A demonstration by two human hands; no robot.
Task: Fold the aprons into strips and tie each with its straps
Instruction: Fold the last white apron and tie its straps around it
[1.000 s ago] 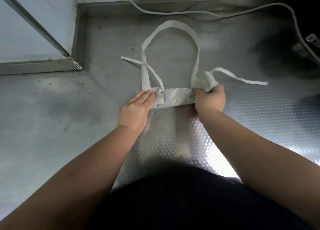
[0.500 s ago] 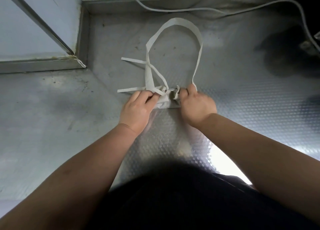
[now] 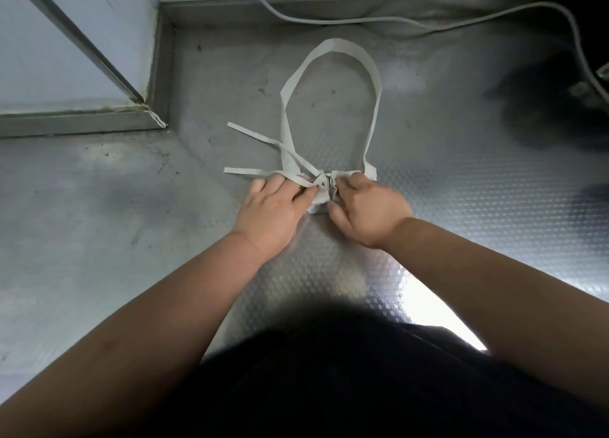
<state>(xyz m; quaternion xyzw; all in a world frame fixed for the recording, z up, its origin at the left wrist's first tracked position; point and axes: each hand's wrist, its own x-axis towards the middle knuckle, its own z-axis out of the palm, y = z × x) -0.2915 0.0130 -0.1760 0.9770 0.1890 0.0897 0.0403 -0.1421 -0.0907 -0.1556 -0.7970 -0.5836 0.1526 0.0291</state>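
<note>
**Cinching the straps around the folded apron**

The fingers of the left hand (image 3: 268, 212) are narrowed onto a strap where it crosses the bundle, and the right hand (image 3: 367, 212) curls its fingers over the other side of the same spot; exactly which strand each one pinches is hidden under the knuckles. The two hands nearly touch over the folded apron (image 3: 321, 200), which lies squeezed into a short strip on the metal worktop (image 3: 461, 187), just ahead of the person at 12 o'clock. Holding both sides this close probably keeps the fold from springing open while the tie is drawn tight.

Two loose strap ends (image 3: 250, 134) trail off toward 10 o'clock, free of the hands. The neck loop (image 3: 333, 45) lies open and flat toward 12 o'clock, out of the way. A cable (image 3: 362, 20) runs along the far edge, well apart from the work.
</note>
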